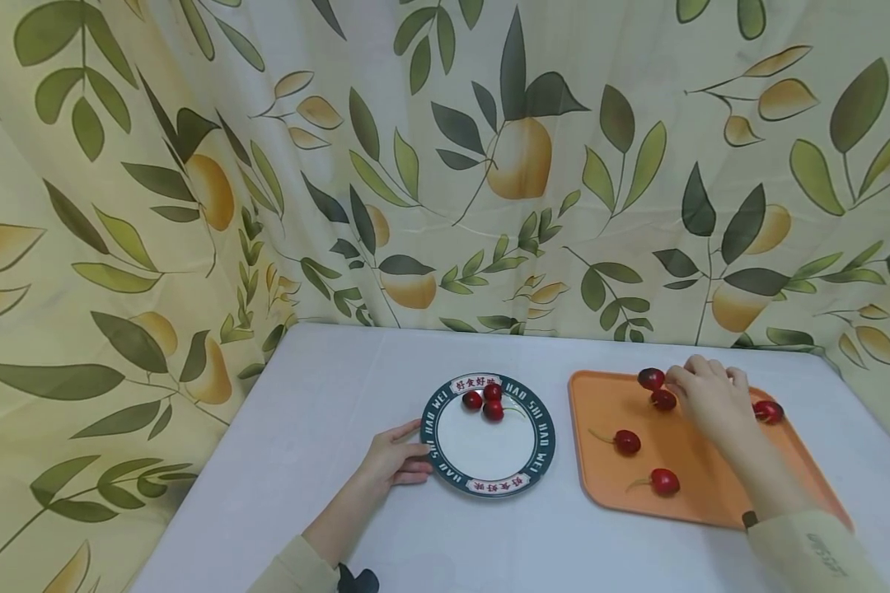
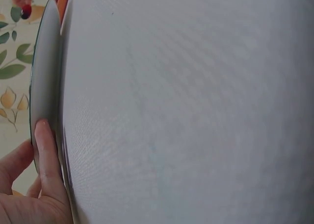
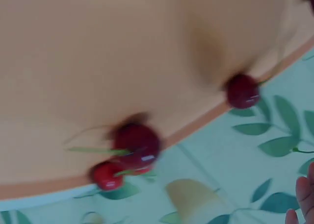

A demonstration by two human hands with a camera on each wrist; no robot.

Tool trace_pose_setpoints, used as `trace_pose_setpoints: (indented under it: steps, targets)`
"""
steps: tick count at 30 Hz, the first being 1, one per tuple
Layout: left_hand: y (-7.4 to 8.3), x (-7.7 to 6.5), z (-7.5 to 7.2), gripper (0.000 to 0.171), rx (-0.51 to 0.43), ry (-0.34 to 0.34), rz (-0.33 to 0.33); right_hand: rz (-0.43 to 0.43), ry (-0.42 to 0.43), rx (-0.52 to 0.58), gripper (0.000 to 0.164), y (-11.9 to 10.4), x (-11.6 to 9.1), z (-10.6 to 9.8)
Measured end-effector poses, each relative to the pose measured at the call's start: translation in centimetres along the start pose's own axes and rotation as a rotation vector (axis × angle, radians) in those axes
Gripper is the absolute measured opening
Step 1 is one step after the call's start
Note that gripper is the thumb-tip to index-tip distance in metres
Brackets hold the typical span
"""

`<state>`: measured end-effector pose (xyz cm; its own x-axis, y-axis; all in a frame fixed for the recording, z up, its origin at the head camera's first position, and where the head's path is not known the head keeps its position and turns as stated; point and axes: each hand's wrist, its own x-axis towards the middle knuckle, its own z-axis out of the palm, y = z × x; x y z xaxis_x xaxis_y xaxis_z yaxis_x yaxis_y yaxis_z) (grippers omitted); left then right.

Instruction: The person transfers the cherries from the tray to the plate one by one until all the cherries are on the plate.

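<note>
My left hand (image 1: 396,457) grips the left rim of a round plate (image 1: 482,449) with a dark green lettered border. In the left wrist view, one finger (image 2: 46,150) lies under the plate's rim and the thumb is on its other side. Three red cherries (image 1: 493,410) sit toward the plate's far side. Over the orange tray (image 1: 608,486), my right hand (image 1: 708,399) holds a dark cherry (image 1: 651,379) at its fingertips, above the tray in the left wrist view. Just below it lies another cherry (image 1: 663,400). The held cherry is outside the right wrist view.
Two more cherries with stems lie on the tray's left side, one nearer the back (image 1: 626,442) and one nearer the front (image 1: 665,482). Beyond my right hand, a cherry cluster (image 1: 769,412) sits by the right edge. A leaf-patterned curtain (image 1: 445,165) hangs behind the white table (image 1: 326,387).
</note>
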<state>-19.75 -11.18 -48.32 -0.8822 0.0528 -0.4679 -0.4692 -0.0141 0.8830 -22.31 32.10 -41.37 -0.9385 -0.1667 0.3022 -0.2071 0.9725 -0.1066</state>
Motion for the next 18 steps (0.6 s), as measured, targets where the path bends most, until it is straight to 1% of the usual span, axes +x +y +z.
trace_pose_setpoints:
  steps: [4,8,12,18]
  targets:
    - [0.1,-0.1,-0.1,0.062,0.002,0.001,-0.001,-0.048,0.024,0.024,0.01,-2.5,0.9,-0.3]
    - [0.1,-0.1,-0.1,0.061,0.003,-0.002,0.002,-0.078,0.009,0.051,0.01,-5.3,1.9,-0.2]
    - [0.1,-0.1,-0.1,0.061,0.007,-0.001,0.003,-0.117,0.001,0.061,0.01,-8.3,2.9,0.3]
    - [0.0,0.0,0.0,0.061,0.011,0.009,-0.003,-0.221,0.011,0.049,0.012,-12.6,3.9,1.3]
